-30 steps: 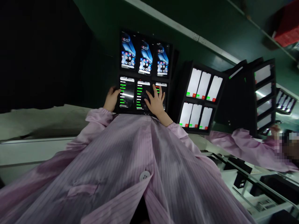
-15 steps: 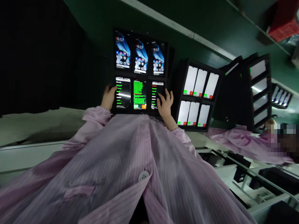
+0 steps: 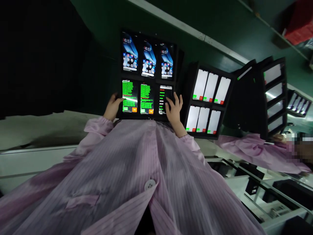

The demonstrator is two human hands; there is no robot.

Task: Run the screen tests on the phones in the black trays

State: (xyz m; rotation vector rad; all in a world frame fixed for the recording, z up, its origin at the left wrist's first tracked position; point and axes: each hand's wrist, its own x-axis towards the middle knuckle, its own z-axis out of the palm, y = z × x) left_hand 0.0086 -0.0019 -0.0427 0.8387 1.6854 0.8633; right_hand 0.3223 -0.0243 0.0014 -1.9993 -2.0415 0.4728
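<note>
Right in front of me lies a black tray (image 3: 148, 80) holding two rows of lit phones. The upper row, including the upper middle phone (image 3: 148, 60), displays home screens at 6:57. Below, the lower left phone (image 3: 129, 98) and lower middle phone (image 3: 146, 99) are filled with green text above green and orange buttons. The lower right phone (image 3: 162, 98) carries a short list on black. My left hand (image 3: 112, 107) is at the tray's left edge, thumb stretched to the lower left phone, other fingers partly hidden. My right hand (image 3: 174, 112) has spread fingers over the lower right phone's edge.
To the right, a second black tray (image 3: 187, 98) holds several phones with white screens. Farther right are tilted trays (image 3: 264, 104) and a co-worker's pink sleeve (image 3: 244, 147). A pale strip (image 3: 171, 21) crosses the green table; a red object (image 3: 299, 24) is at the upper right.
The lower left phone has switched from a short list to dense green text with green and orange buttons. My left thumb has shifted slightly downward. My right hand has barely moved.
</note>
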